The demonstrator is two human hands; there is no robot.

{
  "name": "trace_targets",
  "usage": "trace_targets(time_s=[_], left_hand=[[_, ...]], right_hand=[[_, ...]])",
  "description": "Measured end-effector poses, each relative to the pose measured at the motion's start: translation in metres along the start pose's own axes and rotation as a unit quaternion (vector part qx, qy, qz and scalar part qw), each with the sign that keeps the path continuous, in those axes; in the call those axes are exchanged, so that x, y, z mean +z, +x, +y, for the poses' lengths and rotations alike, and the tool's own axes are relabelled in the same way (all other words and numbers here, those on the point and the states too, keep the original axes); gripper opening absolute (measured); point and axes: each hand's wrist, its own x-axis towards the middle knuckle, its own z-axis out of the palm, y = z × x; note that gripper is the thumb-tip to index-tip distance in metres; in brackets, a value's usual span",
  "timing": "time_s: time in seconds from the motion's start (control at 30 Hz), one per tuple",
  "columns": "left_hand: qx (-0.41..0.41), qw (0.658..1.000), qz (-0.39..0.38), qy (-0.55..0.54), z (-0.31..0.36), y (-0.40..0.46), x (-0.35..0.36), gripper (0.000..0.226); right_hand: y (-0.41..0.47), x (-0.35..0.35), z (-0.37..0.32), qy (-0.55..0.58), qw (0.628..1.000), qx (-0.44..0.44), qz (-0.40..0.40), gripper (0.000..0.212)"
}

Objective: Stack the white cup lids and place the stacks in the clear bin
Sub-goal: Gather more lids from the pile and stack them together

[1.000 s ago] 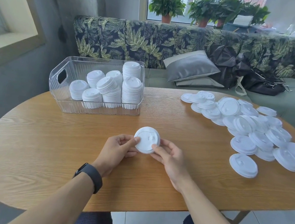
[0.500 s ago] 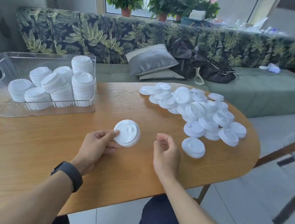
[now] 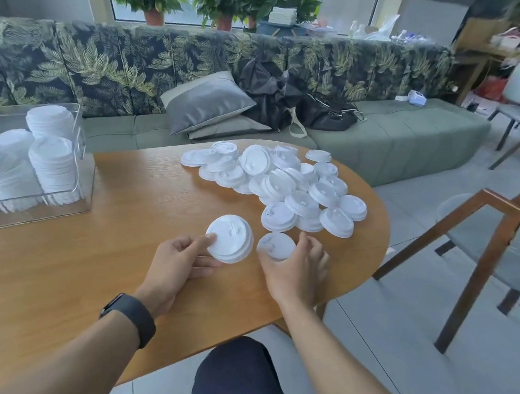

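Already several stacks of lids sit in the clear bin [image 3: 85, 185], while a loose pile [image 3: 274, 182] waits on the bench [image 3: 74, 271]. Left hand [image 3: 176, 262] pinches one lid [image 3: 230, 238]; right hand [image 3: 297, 269] curls its fingers over another lid [image 3: 275, 245].

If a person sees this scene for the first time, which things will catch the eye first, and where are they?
First, the heap of loose white lids on the far right part of the wooden table. Near the front edge, the left hand holds one lid, while the right hand grasps another lid. At the left stands a clear bin with stacks of lids.
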Motion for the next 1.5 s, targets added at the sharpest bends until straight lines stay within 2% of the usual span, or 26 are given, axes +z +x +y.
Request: trace_targets(time_s=[0.07, 0.23, 0.4, 0.6, 0.77, 1.0, 1.17, 1.37, 1.5], left_hand=[[0.001, 1.0, -0.002, 0.002, 0.0, 0.001, 0.005, 0.027], [0.004, 1.0, 0.001, 0.001, -0.002, 0.003, 0.004, 0.027], [0.001, 1.0, -0.003, -0.024, -0.001, 0.001, -0.002, 0.026], [-0.015, 0.998, 0.004, -0.067, 0.004, -0.001, -0.019, 0.028], [-0.014, 0.996, 0.036, -0.079, 0.006, -0.004, -0.059, 0.029], [-0.001, 0.992, 0.092, -0.091, 0.008, -0.016, -0.132, 0.026], [0.007, 0.988, 0.118, -0.095, 0.009, -0.034, -0.181, 0.027], [0.019, 0.984, 0.139, -0.11, 0.005, -0.052, -0.221, 0.028], [0.027, 0.981, 0.142, -0.127, 0.003, -0.056, -0.228, 0.029]], right_hand=[[0.003, 0.001, 0.001, -0.016, 1.0, 0.011, -0.017, 0.088], [0.004, 0.002, 0.001, 0.001, 1.0, 0.008, -0.002, 0.073], [-0.005, 0.003, -0.001, 0.136, 0.99, -0.041, 0.018, 0.067], [-0.011, 0.004, -0.008, 0.256, 0.963, -0.036, -0.075, 0.075], [-0.017, 0.013, -0.022, 0.332, 0.925, -0.008, -0.186, 0.075], [-0.051, 0.046, -0.067, 0.364, 0.878, -0.001, -0.311, 0.079], [-0.079, 0.076, -0.101, 0.36, 0.863, 0.008, -0.354, 0.089], [-0.107, 0.096, -0.13, 0.422, 0.813, 0.023, -0.401, 0.063], [-0.113, 0.099, -0.138, 0.445, 0.789, 0.031, -0.422, 0.052]])
